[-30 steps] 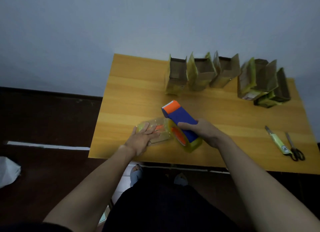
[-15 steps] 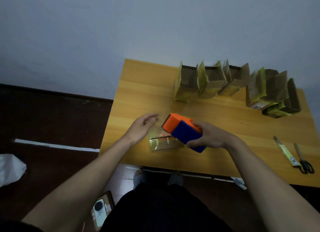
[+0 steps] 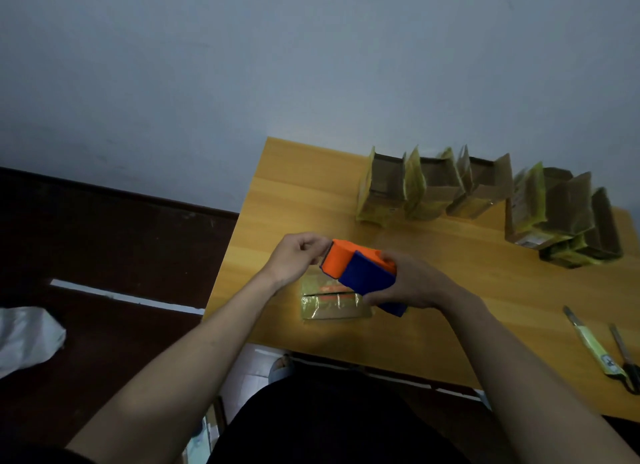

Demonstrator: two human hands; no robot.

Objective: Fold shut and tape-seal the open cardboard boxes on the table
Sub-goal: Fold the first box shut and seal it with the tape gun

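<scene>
A small yellow-brown box (image 3: 332, 302) lies closed near the front edge of the wooden table (image 3: 450, 290), with strips of clear tape across its seam. Above it my right hand (image 3: 412, 283) grips a blue and orange tape dispenser (image 3: 360, 271), lifted off the box. My left hand (image 3: 298, 257) pinches at the dispenser's orange front end; what is between the fingers is too small to tell. Several open cardboard boxes (image 3: 433, 190) stand in a row at the back, with more open boxes (image 3: 561, 221) at the back right.
A utility knife (image 3: 594, 347) and dark scissors (image 3: 627, 358) lie at the table's right front. Left of the table is dark floor with a white bag (image 3: 27, 339). My legs and feet show below the front edge.
My left hand left the top of the box and rose to the dispenser's front end. My right hand lifted and tilted the dispenser off the box.
</scene>
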